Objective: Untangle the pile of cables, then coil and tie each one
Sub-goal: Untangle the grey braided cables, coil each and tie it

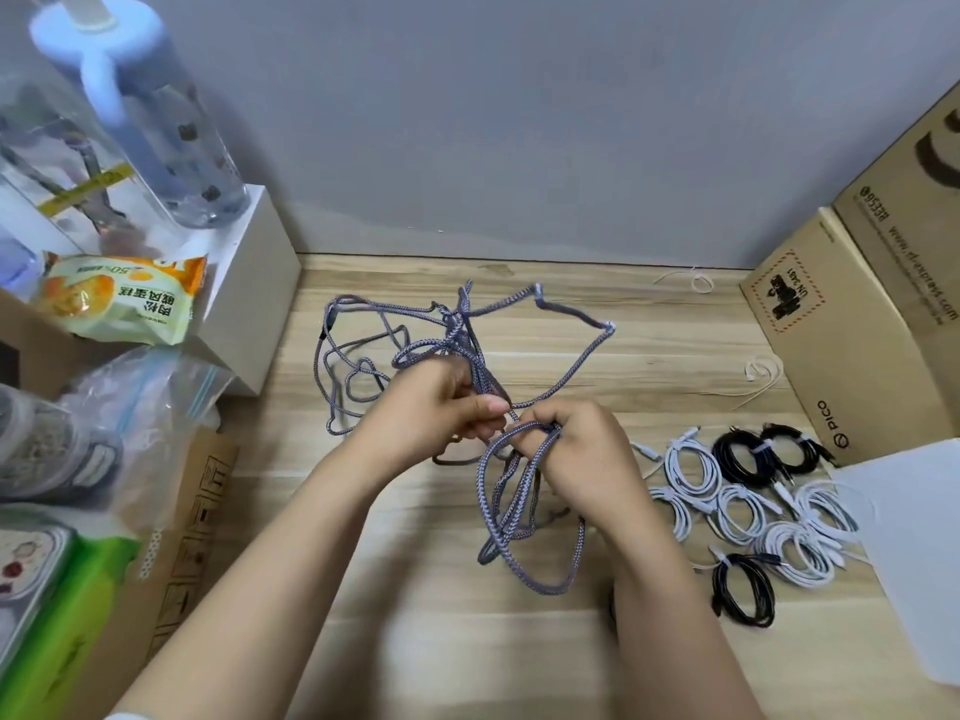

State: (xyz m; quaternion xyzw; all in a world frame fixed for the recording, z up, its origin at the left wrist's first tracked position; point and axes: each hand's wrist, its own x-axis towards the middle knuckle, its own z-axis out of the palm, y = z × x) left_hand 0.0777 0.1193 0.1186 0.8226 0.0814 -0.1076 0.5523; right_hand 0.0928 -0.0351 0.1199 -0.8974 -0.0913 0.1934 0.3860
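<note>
Wood-grain desk (415, 641) is running back to a grey wall (519, 122), with clutter crowding both sides. Both forearms are reaching in from the bottom edge and converging mid-desk, hands raised just above the surface. Left hand (441, 402) is curling thumb and fingers around several strands of a purple braided cable (561, 366), knuckles facing the camera, thumb pointing right toward the other hand. Right hand (576, 449) is sitting just beside it, slightly nearer the camera, fingers hooking over a bunch of loops that are hanging down toward the desk in long, narrow ovals. Above the left hand the cable is fanning out in loose, tangled loops: one wide loop is stretching up and right to a sharp bend, others are sprawling left and lying on the desk. Overall the tangle is running on a diagonal from far left to near right; its ends are not discernible. Right of the hands, white coils (743, 506) and black coils (743, 589) are lying near one another on the desk, each bound with a tie. Loose ties (758, 371) are lying farther back. Cardboard boxes (841, 345) are standing at the right; a white box (254, 283), a bottle (171, 132) and a snack packet (119, 298) are sitting at the left.
</note>
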